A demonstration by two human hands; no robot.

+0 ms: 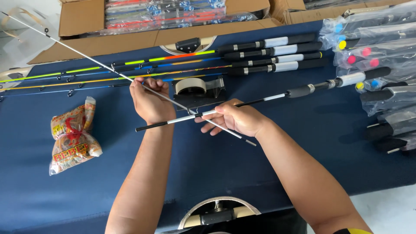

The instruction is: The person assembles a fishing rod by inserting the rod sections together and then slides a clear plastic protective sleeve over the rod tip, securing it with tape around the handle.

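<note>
Above the tape dispenser (197,86) on the blue bench (268,147), the left hand (149,102) pinches the thin white rod tip (86,56); the right hand (240,119) grips the black-handled butt section (299,91). The sections cross, seemingly mid-pairing; ends need aligning.

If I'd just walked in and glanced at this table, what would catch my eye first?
Most likely the two bare hands at the centre of the blue cloth-covered table: the left hand holds a thin white rod tip section, the right hand a black-and-white rod butt section, the two pieces crossing. Behind them lies a row of brightly coloured fishing rods, and a crinkled orange-and-red snack bag sits at the left.
</note>
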